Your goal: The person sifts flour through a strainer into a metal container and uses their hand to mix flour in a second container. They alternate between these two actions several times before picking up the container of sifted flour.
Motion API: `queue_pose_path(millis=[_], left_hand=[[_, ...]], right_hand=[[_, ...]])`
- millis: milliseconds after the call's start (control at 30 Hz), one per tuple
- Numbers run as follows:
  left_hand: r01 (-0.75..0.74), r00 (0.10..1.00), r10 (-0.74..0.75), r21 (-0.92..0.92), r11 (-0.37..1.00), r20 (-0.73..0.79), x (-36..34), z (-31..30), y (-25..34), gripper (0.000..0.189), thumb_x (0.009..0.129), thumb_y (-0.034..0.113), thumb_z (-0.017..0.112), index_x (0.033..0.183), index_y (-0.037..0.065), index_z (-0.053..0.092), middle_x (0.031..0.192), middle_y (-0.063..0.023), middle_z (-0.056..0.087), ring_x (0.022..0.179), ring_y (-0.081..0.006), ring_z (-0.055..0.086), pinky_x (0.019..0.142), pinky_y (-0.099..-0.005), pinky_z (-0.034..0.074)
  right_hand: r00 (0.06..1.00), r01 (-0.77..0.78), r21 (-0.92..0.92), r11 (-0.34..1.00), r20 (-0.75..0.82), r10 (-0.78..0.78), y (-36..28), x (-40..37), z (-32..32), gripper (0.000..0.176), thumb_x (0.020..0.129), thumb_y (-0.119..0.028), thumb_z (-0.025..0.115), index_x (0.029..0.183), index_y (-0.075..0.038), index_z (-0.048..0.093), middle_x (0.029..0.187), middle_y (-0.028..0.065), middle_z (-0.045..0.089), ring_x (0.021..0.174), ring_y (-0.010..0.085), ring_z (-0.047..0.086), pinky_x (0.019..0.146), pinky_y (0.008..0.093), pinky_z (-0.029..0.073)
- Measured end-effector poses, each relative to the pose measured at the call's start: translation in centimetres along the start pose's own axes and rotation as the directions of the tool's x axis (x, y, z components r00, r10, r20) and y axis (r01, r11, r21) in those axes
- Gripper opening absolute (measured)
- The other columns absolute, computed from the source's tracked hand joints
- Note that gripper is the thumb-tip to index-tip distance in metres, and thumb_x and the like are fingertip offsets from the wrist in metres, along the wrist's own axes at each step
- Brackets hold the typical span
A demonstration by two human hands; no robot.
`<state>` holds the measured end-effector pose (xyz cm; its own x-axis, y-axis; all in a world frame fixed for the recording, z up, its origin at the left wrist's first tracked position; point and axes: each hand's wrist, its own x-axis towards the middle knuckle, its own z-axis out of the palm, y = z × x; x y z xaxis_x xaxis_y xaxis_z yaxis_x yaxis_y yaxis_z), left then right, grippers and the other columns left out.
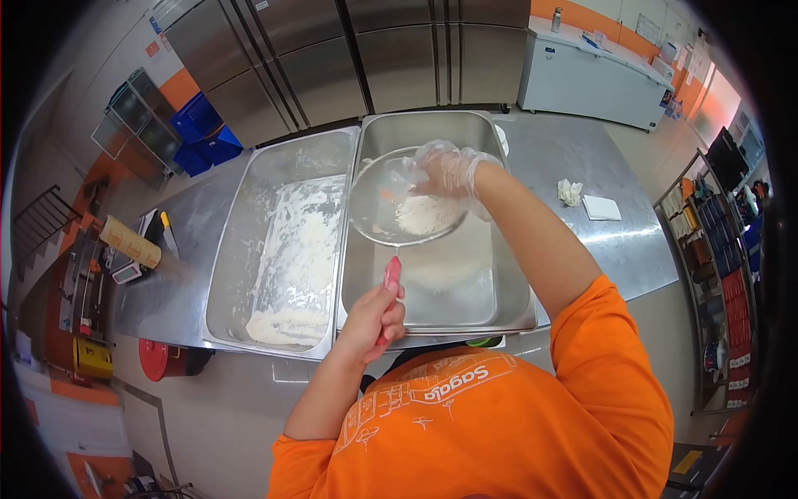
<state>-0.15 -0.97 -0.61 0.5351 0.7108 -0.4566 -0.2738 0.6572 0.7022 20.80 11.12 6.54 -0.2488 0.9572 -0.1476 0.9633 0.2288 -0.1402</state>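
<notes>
My left hand (374, 323) is wrapped round the pink handle of a large round sieve (381, 237), which is held over the right metal tray (517, 287). White powder (426, 214) lies in the sieve, and a layer of it covers part of the tray floor beneath. My right hand (445, 172), in a clear plastic glove, reaches into the sieve's far right part beside the powder. Its fingers point down and are partly hidden by the glove, so their grip cannot be made out. The left metal tray (218, 274) holds scattered white powder, thickest at its near end.
On the steel table (615, 249), a crumpled tissue (569, 193) and a white pad (601, 208) lie to the right. A patterned roll (130, 242) and a yellow-handled tool (169, 231) are at the left. A red pot (158, 359) stands below the table's left side.
</notes>
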Motion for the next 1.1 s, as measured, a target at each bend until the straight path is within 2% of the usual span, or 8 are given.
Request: queue_pose_path(millis=[233,500,600,767,833,867,933,1100], left_hand=[[-0.110,0.994,0.111,0.008,0.994,-0.018,1.0,0.8,1.0,0.020,0.088,0.030,0.043,0.083,0.010,0.045,0.048,0.0054,0.031,0.035,-0.0051,0.027,0.035,-0.0178,0.023],[-0.084,0.996,0.080,-0.101,0.991,-0.045,1.9,0.9,0.4,0.019,0.088,0.028,0.043,0.084,0.009,0.045,0.048,0.0052,0.031,0.035,-0.0050,0.026,0.035,-0.0175,0.023],[-0.049,0.998,0.051,-0.051,0.997,0.030,1.3,0.9,0.6,0.020,0.088,0.028,0.044,0.084,0.009,0.045,0.048,0.0049,0.031,0.035,-0.0049,0.026,0.036,-0.0176,0.024],[-0.161,0.986,0.163,0.068,0.985,-0.021,2.6,1.2,0.3,0.023,0.088,0.030,0.044,0.083,0.008,0.043,0.050,0.0038,0.032,0.039,-0.0051,0.028,0.038,-0.0175,0.026],[-0.164,0.986,0.165,0.081,0.983,-0.004,3.5,1.4,-0.7,0.023,0.088,0.031,0.043,0.083,0.008,0.043,0.052,0.0038,0.033,0.039,-0.0052,0.028,0.038,-0.0176,0.026],[-0.174,0.985,0.174,0.102,0.979,0.008,4.0,1.7,-1.0,0.024,0.088,0.032,0.042,0.083,0.008,0.042,0.053,0.0038,0.033,0.040,-0.0053,0.028,0.038,-0.0177,0.026],[-0.168,0.986,0.167,0.114,0.979,0.012,4.3,2.5,-1.6,0.026,0.088,0.034,0.040,0.084,0.008,0.042,0.054,0.0030,0.035,0.040,-0.0053,0.031,0.038,-0.0180,0.027],[-0.217,0.976,0.211,0.233,0.948,0.051,4.5,3.5,-3.4,0.029,0.089,0.036,0.038,0.084,0.008,0.042,0.056,0.0007,0.041,0.045,-0.0081,0.042,0.038,-0.0190,0.031]], right_hand=[[0.993,-0.018,-0.248,0.968,0.108,0.046,-1.1,-0.5,0.1,0.055,0.078,-0.047,0.047,0.116,-0.006,0.044,0.099,0.0124,0.057,0.094,0.0298,0.054,0.081,0.0353,0.043],[0.966,0.019,0.006,1.000,-0.258,-0.017,-1.5,-2.0,-1.9,0.040,0.081,-0.034,0.046,0.109,-0.005,0.047,0.091,0.0140,0.056,0.087,0.0297,0.054,0.079,0.0373,0.043],[0.950,0.048,-0.246,0.968,-0.289,-0.120,-1.0,-5.1,-1.4,0.042,0.081,-0.037,0.047,0.106,-0.003,0.048,0.086,0.0128,0.055,0.078,0.0285,0.053,0.075,0.0376,0.044],[0.988,-0.137,0.174,0.975,-0.044,0.146,1.1,-6.9,6.4,0.054,0.079,-0.046,0.049,0.106,0.001,0.049,0.087,0.0119,0.056,0.072,0.0262,0.054,0.070,0.0358,0.044],[0.989,-0.147,0.907,0.394,0.128,0.075,1.3,-5.4,11.5,0.060,0.081,-0.049,0.045,0.110,0.004,0.045,0.096,0.0128,0.056,0.082,0.0238,0.053,0.074,0.0349,0.043],[0.990,-0.140,0.903,0.405,0.120,0.074,0.0,-5.8,11.1,0.060,0.081,-0.049,0.045,0.110,0.004,0.045,0.096,0.0128,0.056,0.082,0.0238,0.053,0.074,0.0349,0.043],[0.959,-0.168,0.904,-0.394,0.242,0.148,-3.0,-6.1,9.6,0.061,0.082,-0.049,0.042,0.109,0.005,0.044,0.093,0.0157,0.056,0.087,0.0218,0.052,0.075,0.0326,0.042],[0.934,-0.106,0.908,-0.405,0.230,0.273,-5.4,-5.8,10.0,0.040,0.085,-0.031,0.046,0.105,0.004,0.042,0.085,0.0127,0.054,0.080,0.0184,0.052,0.064,0.0285,0.043]])
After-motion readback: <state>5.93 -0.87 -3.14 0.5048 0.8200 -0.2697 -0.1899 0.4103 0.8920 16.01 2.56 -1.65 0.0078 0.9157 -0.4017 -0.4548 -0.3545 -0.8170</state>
